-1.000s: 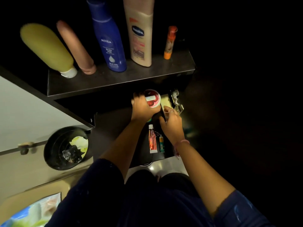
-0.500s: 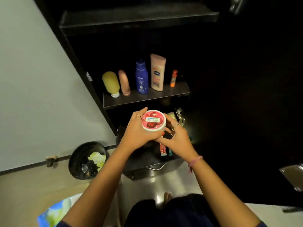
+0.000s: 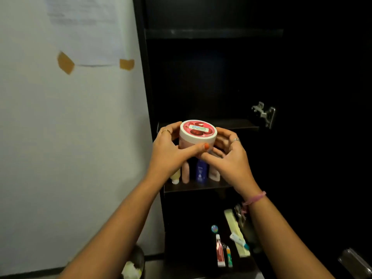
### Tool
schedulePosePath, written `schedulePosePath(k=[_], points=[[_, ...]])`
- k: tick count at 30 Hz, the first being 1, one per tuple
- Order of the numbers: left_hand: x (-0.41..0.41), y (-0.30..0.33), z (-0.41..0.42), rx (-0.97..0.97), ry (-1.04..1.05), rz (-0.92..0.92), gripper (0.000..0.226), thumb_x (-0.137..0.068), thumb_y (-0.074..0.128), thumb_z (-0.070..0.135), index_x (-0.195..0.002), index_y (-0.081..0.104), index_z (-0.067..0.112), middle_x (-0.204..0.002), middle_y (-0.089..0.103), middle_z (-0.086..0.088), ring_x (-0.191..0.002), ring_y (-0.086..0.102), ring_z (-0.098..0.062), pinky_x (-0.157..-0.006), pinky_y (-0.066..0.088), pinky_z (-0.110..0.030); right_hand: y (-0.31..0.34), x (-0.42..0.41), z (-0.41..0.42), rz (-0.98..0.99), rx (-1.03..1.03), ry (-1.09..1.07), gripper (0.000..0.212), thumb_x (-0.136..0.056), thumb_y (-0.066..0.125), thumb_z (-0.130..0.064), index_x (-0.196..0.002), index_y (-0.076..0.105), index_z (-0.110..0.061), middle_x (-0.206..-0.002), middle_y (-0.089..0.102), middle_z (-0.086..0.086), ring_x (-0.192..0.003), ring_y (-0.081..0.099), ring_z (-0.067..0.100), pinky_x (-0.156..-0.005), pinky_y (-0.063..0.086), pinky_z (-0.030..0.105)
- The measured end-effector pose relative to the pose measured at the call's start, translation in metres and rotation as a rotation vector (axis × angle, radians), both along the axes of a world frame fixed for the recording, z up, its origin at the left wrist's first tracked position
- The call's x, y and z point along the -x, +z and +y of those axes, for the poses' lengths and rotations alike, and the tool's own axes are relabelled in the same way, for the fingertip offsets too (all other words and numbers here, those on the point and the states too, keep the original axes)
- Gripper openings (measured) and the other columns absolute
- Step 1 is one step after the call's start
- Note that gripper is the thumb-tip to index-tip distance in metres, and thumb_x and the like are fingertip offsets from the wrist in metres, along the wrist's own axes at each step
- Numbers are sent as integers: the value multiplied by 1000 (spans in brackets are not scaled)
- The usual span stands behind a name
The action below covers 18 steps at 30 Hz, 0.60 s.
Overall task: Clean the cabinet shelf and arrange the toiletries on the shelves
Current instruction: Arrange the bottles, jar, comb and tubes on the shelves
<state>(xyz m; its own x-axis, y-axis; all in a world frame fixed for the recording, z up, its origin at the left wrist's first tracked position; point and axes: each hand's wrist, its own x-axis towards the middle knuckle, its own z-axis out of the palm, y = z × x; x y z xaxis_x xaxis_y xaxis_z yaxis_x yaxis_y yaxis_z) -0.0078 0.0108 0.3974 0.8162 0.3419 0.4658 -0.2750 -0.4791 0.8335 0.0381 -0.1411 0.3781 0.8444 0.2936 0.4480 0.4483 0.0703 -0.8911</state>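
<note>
Raised since earlier, both hands (image 3: 171, 150) (image 3: 231, 158) clasp the pink jar (image 3: 198, 135), hiding bottles (image 3: 201, 172) behind.

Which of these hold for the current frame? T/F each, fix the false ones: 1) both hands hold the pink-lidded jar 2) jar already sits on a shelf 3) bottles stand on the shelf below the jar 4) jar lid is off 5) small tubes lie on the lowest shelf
1. True: the left hand and right hand both grip the jar.
2. False: it is held in the air, in front of the upper shelf.
3. True: the bottles stand on the middle shelf.
4. False: the lid is on.
5. True: the tubes lie there.
</note>
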Motion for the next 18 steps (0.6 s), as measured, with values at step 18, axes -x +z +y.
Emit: schedulePosePath(k=[18], points=[[-71, 262, 31, -290, 328, -316, 72, -75, 73, 45, -130, 47, 7, -127, 56, -8, -114, 55, -17, -83, 45, -17, 262, -93, 61, -535, 153, -206, 61, -77, 70, -38, -128, 47, -15, -115, 63, -1, -102, 59, 7, -89, 46, 15]])
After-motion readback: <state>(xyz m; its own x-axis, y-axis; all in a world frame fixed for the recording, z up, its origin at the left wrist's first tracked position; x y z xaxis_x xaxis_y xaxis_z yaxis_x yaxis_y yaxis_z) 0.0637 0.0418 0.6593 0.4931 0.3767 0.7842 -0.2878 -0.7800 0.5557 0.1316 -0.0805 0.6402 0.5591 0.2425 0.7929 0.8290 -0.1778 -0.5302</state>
